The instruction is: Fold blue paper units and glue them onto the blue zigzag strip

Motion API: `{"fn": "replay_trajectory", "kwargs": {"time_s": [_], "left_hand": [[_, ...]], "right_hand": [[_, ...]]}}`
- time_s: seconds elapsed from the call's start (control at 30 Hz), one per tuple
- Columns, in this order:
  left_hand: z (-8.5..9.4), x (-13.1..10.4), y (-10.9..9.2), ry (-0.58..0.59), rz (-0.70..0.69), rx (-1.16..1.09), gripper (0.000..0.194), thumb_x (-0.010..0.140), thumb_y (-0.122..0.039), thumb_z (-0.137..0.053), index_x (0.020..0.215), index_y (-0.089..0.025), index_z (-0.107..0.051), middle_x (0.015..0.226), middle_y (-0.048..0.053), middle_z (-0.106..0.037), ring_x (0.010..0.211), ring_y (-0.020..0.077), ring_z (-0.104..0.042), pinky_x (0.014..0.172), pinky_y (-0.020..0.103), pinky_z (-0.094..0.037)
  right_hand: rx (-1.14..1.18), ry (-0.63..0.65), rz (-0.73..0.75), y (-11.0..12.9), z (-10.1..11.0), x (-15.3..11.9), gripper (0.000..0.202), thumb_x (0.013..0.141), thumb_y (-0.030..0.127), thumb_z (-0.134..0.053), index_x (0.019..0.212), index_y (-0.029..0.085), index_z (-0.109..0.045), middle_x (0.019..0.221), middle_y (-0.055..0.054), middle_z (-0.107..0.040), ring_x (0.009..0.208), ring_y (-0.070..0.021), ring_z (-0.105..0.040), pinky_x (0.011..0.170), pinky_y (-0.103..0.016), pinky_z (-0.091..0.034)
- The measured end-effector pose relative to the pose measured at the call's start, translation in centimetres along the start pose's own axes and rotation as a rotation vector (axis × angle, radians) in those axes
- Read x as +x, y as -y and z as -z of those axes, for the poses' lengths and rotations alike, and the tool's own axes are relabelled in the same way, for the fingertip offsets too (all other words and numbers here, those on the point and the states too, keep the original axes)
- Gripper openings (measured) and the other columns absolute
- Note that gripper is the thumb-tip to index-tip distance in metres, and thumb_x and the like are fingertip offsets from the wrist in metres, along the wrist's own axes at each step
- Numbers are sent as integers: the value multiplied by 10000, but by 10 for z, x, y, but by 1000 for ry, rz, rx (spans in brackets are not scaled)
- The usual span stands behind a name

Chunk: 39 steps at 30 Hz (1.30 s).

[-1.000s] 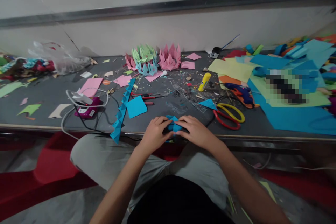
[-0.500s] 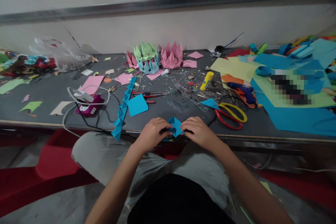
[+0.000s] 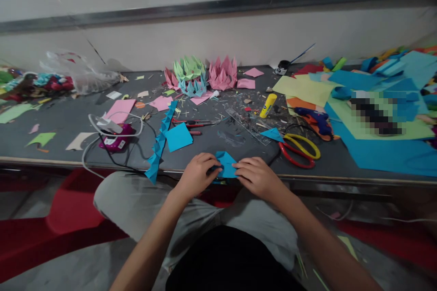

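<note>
A partly folded piece of blue paper (image 3: 226, 163) lies at the table's front edge between my hands. My left hand (image 3: 200, 173) pinches its left side between thumb and fingers. On the right side, the fingertips of my right hand (image 3: 256, 175) are closed on the paper's edge. Left of my hands are a stack of blue paper squares (image 3: 179, 137) and a chain of folded blue triangles (image 3: 162, 138), which reaches over the table edge. A single folded blue triangle (image 3: 272, 134) rests to the right, beside scissors (image 3: 300, 148) with red and yellow handles.
Pink, green and blue folded-paper crowns (image 3: 223, 72) stand near the wall. A yellow glue stick (image 3: 268, 105), a clear ruler (image 3: 247, 125) and a blue glue gun (image 3: 316, 119) lie to the right. Coloured sheets (image 3: 392, 157) cover the right end. A purple power strip (image 3: 118, 138) with cables sits left.
The blue paper's raised fold has been laid flatter and shows a broader face. My right hand has turned slightly, its fingers lower over the paper; my left hand stays nearly in place.
</note>
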<state>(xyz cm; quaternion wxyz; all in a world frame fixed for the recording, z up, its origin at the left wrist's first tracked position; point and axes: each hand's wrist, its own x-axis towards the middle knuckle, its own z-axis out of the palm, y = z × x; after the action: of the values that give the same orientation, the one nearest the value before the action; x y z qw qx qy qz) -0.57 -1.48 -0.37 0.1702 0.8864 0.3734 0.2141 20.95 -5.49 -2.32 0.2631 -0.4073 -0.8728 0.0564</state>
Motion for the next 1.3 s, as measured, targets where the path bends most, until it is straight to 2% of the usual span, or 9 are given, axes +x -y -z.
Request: {"fn": "replay_trajectory", "kwargs": {"time_s": [0.3,0.6,0.7,0.83,1.0,1.13,1.3], "left_hand": [[-3,0,-2,41,-1,71,217,852,-221,-503,1048,-218,-598,1089,65,-577,1020,216,-508,835,380,-423],[-6,-1,-1,44,24,107,260,856,-252,-484,1101,-228,-570,1216,62,-525,1158,246,-430,925,430,-391],[-7,-2,0,21,19,128,264,860,-255,-472,1105,-226,-566,1218,64,-528,1187,253,-412,942,442,-382],[-7,-3,3,-20,29,166,257,859,-241,-472,1095,-216,-572,1205,69,-543,1192,255,-416,946,450,-381],[-5,3,13,-47,-21,160,195,859,-219,-487,1007,-199,-612,1147,62,-590,1109,232,-497,916,422,-413],[-5,6,15,-42,-43,89,151,846,-201,-520,950,-202,-630,1062,49,-634,997,204,-570,867,390,-443],[-10,7,5,-122,86,5,124,753,-289,-655,827,-190,-641,1016,60,-646,964,220,-583,831,389,-448]], "right_hand": [[-64,-77,-65,6,-4,-3,140,847,193,-497,819,218,-631,1073,-34,-660,982,-212,-551,818,-391,-380],[-70,-116,-232,11,-9,-3,63,815,228,-544,816,209,-604,1118,-47,-639,998,-227,-555,873,-430,-352],[-73,-101,-200,9,-10,0,81,822,227,-539,836,218,-619,1103,-44,-646,1004,-221,-555,883,-432,-350],[-48,-42,-49,3,-9,8,146,845,198,-510,866,222,-652,1035,-39,-673,978,-201,-571,838,-393,-395],[56,48,67,-14,-6,24,165,861,236,-508,894,212,-668,967,-36,-694,914,-171,-613,786,-329,-460],[135,66,63,-26,-3,31,167,860,248,-512,889,202,-670,942,-37,-699,888,-166,-626,817,-327,-478],[263,86,-32,-29,3,34,165,862,239,-505,851,211,-667,927,-28,-697,899,-159,-619,825,-327,-480]]}}
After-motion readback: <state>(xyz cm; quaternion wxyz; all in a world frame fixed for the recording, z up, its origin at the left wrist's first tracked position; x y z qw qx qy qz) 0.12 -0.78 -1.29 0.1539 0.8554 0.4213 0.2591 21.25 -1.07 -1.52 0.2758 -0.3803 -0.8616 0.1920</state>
